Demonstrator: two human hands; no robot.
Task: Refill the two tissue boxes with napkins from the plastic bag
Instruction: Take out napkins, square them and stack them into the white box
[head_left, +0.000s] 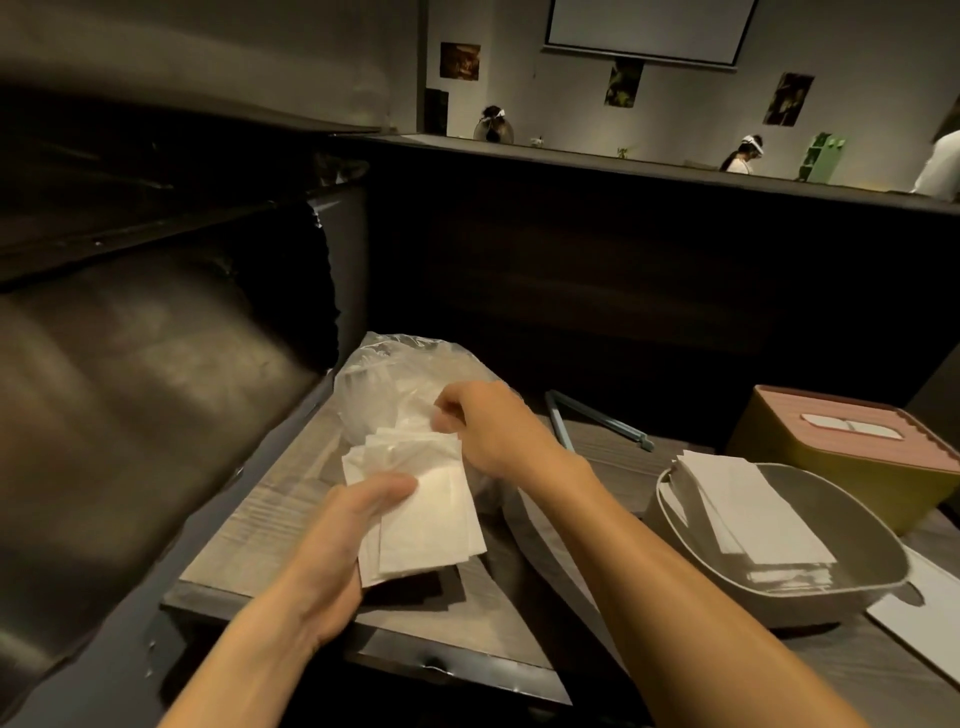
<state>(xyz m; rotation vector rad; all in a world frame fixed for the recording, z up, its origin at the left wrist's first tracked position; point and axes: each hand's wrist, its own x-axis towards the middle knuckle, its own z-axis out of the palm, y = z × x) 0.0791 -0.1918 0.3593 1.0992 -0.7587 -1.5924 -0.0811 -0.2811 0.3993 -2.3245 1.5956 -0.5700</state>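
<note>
Room: dim dining space, dark leather bench at 9 o'clock, people far off at 1 o'clock.
Surface: grey wooden table (291, 499), corner nearest, running off to 3 o'clock.
Bag (395, 379): clear plastic, crumpled, at 12 o'clock of both hands, mouth toward the hands.
Napkins (426, 514): white fanned stack, half out of bag, lying on table.
Left hand (343, 540): fingers curled round near edge of stack, thumb on top, gripping.
Right hand (483, 421): at 1 o'clock of the left, fingertips pinching bag film or top napkin; cannot tell which.
Open box (852, 582): grey, lid off, at 3 o'clock, partly filled with a leaning pile of napkins.
Closed box (852, 457): yellow with pink lid, at 2 o'clock, tissue showing in slot.
Tongs (597, 421): blue-grey, between bag and closed box.
Handling: light, soft, limp sheets; likely to slide apart and fan further.
Hold: best squeezed flat across a short edge, thumb above, fingers beneath, whole stack together.
Risk: thin film probably clings and drags sheets.
</note>
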